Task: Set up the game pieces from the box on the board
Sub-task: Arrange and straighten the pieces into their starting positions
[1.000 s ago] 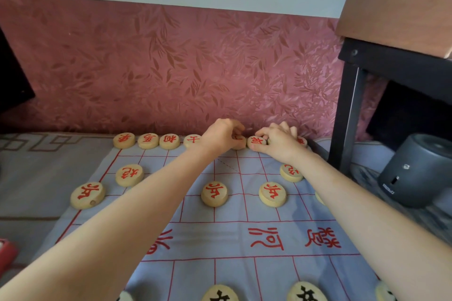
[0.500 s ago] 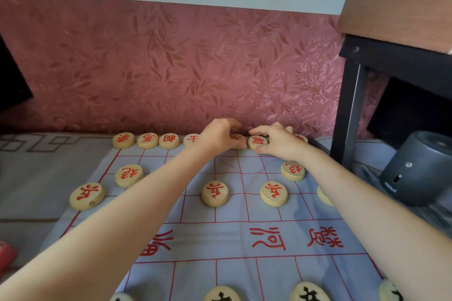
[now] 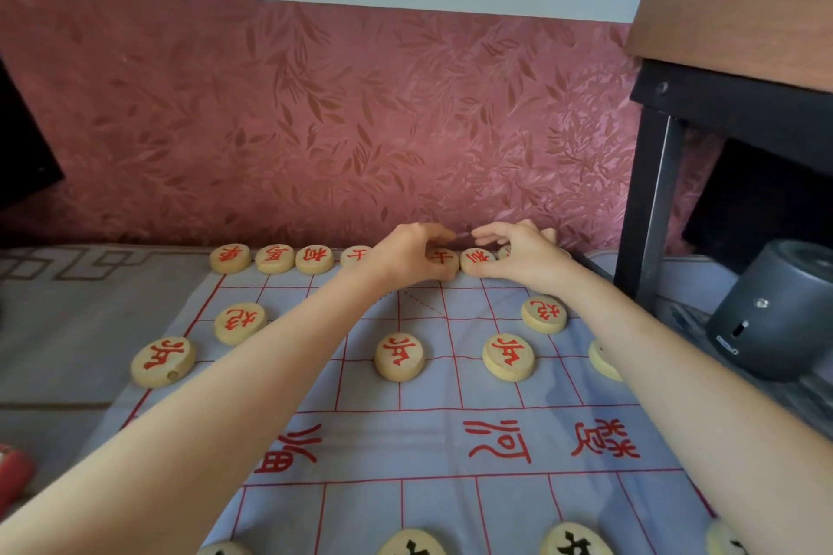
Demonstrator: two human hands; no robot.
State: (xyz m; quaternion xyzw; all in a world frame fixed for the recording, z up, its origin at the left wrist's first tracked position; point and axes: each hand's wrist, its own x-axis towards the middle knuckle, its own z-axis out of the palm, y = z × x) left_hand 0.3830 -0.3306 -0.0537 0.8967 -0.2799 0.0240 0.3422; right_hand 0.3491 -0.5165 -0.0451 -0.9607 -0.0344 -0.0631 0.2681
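At the board's (image 3: 432, 509) far edge, several red pieces (image 3: 439, 259) are partly or wholly covered by the left hand (image 3: 405, 252) and the right hand (image 3: 518, 255), so their marks cannot all be read. At its right edge one pale piece (image 3: 601, 358) is half hidden by the right forearm, its mark unseen. At its near edge the black pieces (image 3: 572, 541) are cut off by the picture's bottom edge.

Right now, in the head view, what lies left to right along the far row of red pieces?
Corner red piece → second red piece → third red piece → fourth red piece, partly behind the wrist → left hand → fifth red piece, which it pinches → sixth red piece → right hand.
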